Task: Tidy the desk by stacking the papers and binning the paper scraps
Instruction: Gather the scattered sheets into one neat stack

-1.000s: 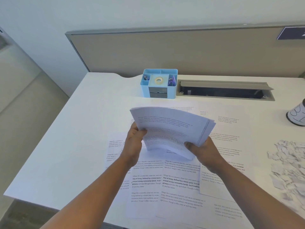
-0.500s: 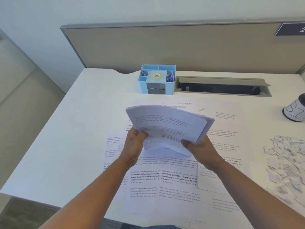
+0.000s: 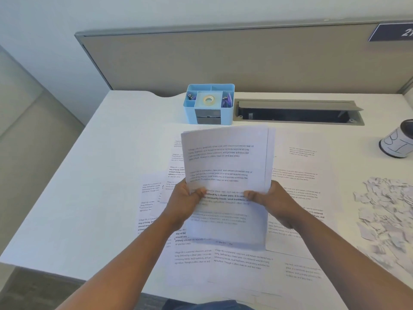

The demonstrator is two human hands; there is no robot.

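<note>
White desk (image 3: 93, 175) fills most of the view, rounded notch on its back edge near the left corner. Pale wall behind; grey-beige partition panel (image 3: 223, 61) runs along the desk's back edge, dark number plate (image 3: 393, 32) at its top right. Grey floor off the left edge.

Loose printed sheets (image 3: 297, 182) lie overlapping across the desk middle down to the front edge. Pile of torn paper scraps (image 3: 386, 220) sits at the right edge. Open cable tray (image 3: 297, 113) is recessed along the back edge, flap lifted. Blue desk organiser (image 3: 209, 104) stands just left of it, tape roll (image 3: 208, 99) in the centre compartment, clips in the side ones. White patterned cup (image 3: 397, 142) sits at the right edge, behind the scraps.

Paper stack (image 3: 225, 166) is held near upright over the desk middle, above the loose sheets, page edges fanned slightly at the right. Left hand (image 3: 184, 202) grips its left edge, right hand (image 3: 272, 202) its right edge, both thumbs on the front page.
</note>
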